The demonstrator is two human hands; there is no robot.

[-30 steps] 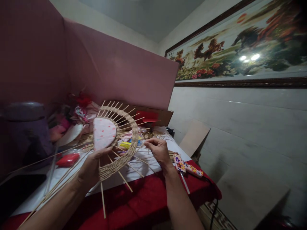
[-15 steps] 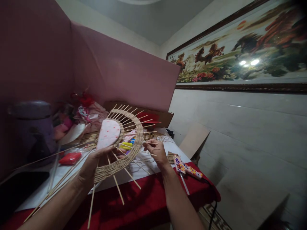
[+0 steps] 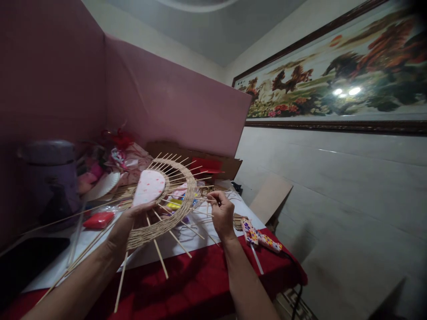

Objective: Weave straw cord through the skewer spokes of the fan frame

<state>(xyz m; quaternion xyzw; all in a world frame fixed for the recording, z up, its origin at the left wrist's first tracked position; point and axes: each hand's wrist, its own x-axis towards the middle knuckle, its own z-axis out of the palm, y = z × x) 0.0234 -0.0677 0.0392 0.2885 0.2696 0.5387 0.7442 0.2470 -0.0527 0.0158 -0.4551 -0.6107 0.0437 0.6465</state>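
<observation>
A half-round woven piece [image 3: 191, 195] of twisted tan cord, with thin sticks fanning outward, hangs above the table. At its centre is a pale half-disc [image 3: 149, 186] with pinkish-red spots. My left hand [image 3: 142, 215] grips the piece at its inner lower side, thumb near the half-disc and fingers partly hidden behind the sticks. To the right of the woven band, my right hand [image 3: 221, 211] is closed in a pinch near the stick ends; what lies between its fingertips is too small to tell.
A red packet [image 3: 98, 220], a dark flat object [image 3: 36, 262] and a purple container [image 3: 50, 182] are at the left. A flower-patterned glue gun [image 3: 260, 235] lies on the red cloth [image 3: 200, 280] at the right. Cardboard [image 3: 230, 169] stands behind.
My right hand has moved a little right, away from the woven band, its fingers more curled. The woven piece has tilted flatter and sits slightly lower and further left.
</observation>
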